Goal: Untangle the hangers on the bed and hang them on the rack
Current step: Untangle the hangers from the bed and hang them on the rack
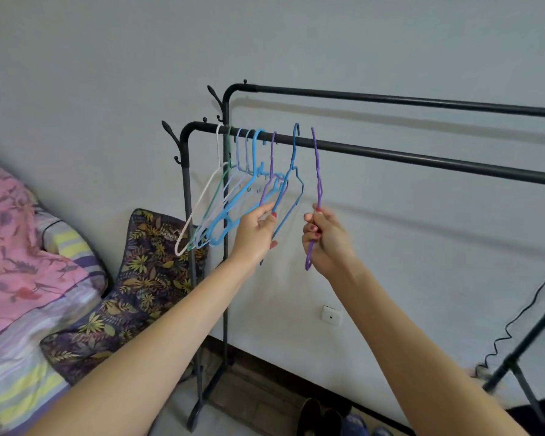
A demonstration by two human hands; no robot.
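Purple hanger [317, 171] is in my right hand [326, 239], held edge-on to the camera. The fingers are curled around its lower part, thumb side up; the hook end reaches up across the front rail [422, 158] of the black rack [390, 100]. I cannot tell whether the hook sits on the rail or only crosses it.

Blue hanger [291, 196] is just left of it. My left hand [258, 231] pinches its lower arm between thumb and fingers, with the hook raised at the rail.

Hung hangers [233, 184], white, green, pale blue and purple, are bunched near the rail's left end, just beside the left hand.

Bed [19, 325] lies lower left with a pink floral cover [22, 247] and a dark leaf-print cushion [132, 287] against the wall. Shoes [321, 416] sit on the floor below the rack.
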